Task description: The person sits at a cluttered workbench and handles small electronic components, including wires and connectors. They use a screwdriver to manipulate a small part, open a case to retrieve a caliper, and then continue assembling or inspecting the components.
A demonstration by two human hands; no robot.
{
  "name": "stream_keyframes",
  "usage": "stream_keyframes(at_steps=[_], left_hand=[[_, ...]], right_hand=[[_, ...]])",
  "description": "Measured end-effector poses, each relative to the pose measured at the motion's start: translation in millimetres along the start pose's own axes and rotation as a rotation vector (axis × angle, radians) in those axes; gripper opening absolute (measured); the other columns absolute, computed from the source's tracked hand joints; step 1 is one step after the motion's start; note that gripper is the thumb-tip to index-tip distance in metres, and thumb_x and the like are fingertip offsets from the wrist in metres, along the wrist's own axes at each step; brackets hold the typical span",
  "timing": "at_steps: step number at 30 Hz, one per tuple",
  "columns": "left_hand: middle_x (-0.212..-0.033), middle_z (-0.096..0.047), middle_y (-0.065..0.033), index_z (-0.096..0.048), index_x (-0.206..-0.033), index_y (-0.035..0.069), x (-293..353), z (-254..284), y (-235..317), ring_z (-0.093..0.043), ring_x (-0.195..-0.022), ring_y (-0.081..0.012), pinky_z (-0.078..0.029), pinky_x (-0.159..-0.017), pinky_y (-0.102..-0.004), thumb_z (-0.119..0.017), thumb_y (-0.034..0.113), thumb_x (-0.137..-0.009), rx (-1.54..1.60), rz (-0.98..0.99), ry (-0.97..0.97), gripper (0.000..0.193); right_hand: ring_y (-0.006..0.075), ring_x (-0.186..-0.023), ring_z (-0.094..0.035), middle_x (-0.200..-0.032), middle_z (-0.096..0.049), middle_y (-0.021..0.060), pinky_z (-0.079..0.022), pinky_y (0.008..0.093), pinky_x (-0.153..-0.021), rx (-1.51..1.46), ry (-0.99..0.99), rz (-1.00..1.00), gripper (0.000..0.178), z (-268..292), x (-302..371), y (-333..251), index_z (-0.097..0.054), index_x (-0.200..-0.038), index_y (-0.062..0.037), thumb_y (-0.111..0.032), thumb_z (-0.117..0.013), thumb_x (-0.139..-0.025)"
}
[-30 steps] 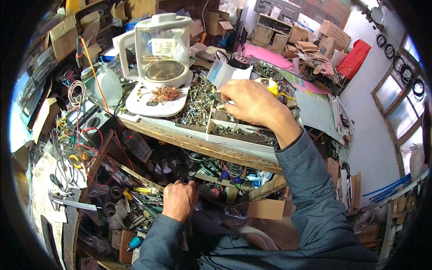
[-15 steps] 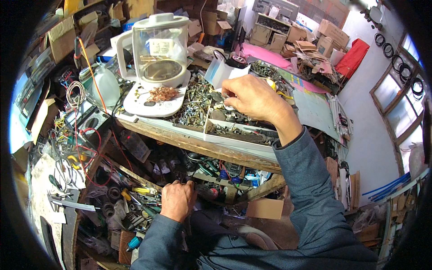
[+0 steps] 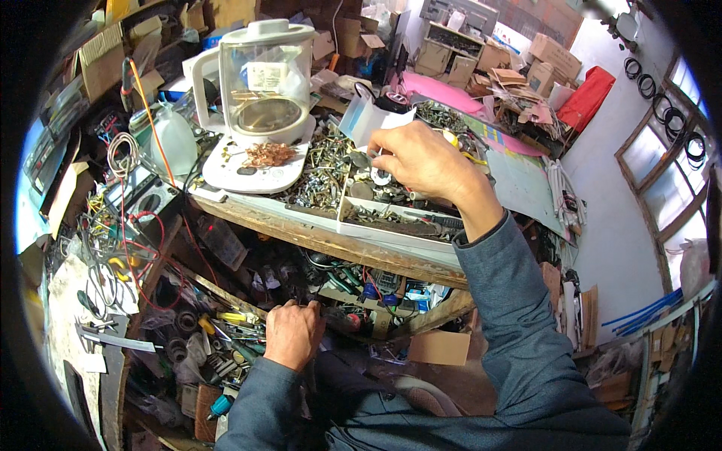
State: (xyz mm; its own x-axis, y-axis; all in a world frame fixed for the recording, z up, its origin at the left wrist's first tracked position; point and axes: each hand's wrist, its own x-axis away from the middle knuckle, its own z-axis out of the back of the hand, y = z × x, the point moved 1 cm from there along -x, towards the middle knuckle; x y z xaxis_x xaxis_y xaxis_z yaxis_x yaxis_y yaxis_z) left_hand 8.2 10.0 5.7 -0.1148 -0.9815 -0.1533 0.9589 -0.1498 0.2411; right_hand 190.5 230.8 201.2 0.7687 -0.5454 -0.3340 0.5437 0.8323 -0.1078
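Over the white divided parts tray (image 3: 398, 239), my right hand (image 3: 429, 164) reaches down with thumb and index finger pinched together. A dark, roundish piece (image 3: 361, 160) lies right at those fingertips; what the pinch holds, if anything, is too small to make out. Just below the fingers is a small white ring-shaped part (image 3: 381, 177) among mixed dark hardware. My left hand (image 3: 294, 335) is lower down, curled closed in front of the cluttered space under the bench. Its fingertips are hidden, so any object in them cannot be seen.
Left of the tray, a glass kettle (image 3: 267, 83) stands on a white base (image 3: 256, 179) bearing copper-coloured scraps (image 3: 269, 155). Loose screws (image 3: 320, 169) are heaped between base and tray. A multimeter (image 3: 152, 201) with red leads sits farther left. The bench's wooden front edge (image 3: 323, 244) runs across.
My right hand's fingertips have shifted slightly among the parts, and the white ring shows more plainly. The left hand stays curled in nearly the same place. The whole view has moved a little.
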Motion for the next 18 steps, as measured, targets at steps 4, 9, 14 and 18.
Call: stream_keyframes(at_steps=[4, 9, 14, 18], left_hand=[[-0.068, -0.067, -0.0125, -0.065, -0.088, 0.006, 0.1, -3.6, -1.7, -0.066, -0.074, -0.0337, -0.051, -0.066, -0.0462, -0.067, 0.023, -0.085, 0.006, -0.028, 0.023, 0.017], [-0.066, -0.066, -0.0131, -0.065, -0.088, 0.006, 2.2, -5.5, -4.1, -0.066, -0.074, -0.0333, -0.051, -0.065, -0.0453, -0.068, 0.024, -0.085, -0.007, -0.035, 0.023, 0.018], [-0.066, -0.065, -0.0128, -0.065, -0.088, 0.006, 2.8, -9.3, -6.5, -0.066, -0.073, -0.0328, -0.051, -0.065, -0.0449, -0.068, 0.025, -0.084, 0.001, -0.043, 0.027, 0.019], [-0.066, -0.065, -0.0126, -0.065, -0.087, 0.006, 0.6, -5.8, -3.2, -0.066, -0.073, -0.0331, -0.051, -0.065, -0.0450, -0.067, 0.025, -0.084, -0.015, -0.037, 0.013, 0.019]], right_hand=[[0.0344, -0.079, -0.069, -0.086, -0.069, 0.0198, -0.054, 0.0434, -0.073, 0.025, 0.024, 0.064, 0.019, -2.8, -1.3, 7.9, -0.069, -0.105, -0.0022, -0.016, -0.063, -0.093], [0.0405, -0.087, -0.068, -0.091, -0.068, 0.0249, -0.053, 0.0477, -0.077, -0.148, -0.112, -0.139, 0.021, 11.0, -2.2, -13.6, -0.066, -0.098, 0.0024, -0.016, -0.057, -0.096], [0.0239, -0.066, -0.073, -0.077, -0.070, 0.0171, -0.056, 0.0371, -0.057, -0.390, -0.151, -0.317, 0.023, 17.9, -0.8, -23.3, -0.066, -0.095, 0.0036, -0.015, -0.054, -0.101], [0.0163, -0.059, -0.072, -0.070, -0.069, 0.0122, -0.054, 0.0303, -0.047, -0.411, -0.141, -0.271, 0.024, 14.1, -2.0, -14.1, -0.066, -0.093, 0.0044, -0.015, -0.054, -0.101]])
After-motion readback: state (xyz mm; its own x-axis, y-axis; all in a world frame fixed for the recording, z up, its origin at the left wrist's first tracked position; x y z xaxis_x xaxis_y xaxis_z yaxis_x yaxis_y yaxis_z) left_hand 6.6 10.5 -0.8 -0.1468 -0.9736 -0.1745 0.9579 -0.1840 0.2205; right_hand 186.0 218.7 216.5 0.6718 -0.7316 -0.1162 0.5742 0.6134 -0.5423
